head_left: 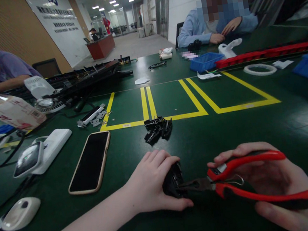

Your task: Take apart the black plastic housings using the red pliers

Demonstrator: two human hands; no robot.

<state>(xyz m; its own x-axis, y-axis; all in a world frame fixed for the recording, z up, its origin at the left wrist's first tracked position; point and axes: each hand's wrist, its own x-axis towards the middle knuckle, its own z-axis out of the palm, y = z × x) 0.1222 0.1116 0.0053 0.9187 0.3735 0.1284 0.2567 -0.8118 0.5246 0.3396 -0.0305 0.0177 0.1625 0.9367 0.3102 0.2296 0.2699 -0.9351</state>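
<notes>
Between the thumb and fingers of my left hand [154, 182] is a small black plastic part [175, 177], partly covered by the fingers. My right hand [277, 174] grips red-handled needle-nose pliers [222, 174], whose handles are spread apart. The dark jaws of the pliers reach the right side of the black part; whether they pinch it I cannot tell. Just beyond my hands lies a small pile of black plastic pieces [158, 128] at the edge of the yellow tape.
A phone [90, 164] lies left of my left arm, with a white power bank [54, 148] and a computer mouse [21, 213] further left. Yellow tape [171, 118] marks the green table. Blue bins [205, 62] stand at the right. Two people sit across the table.
</notes>
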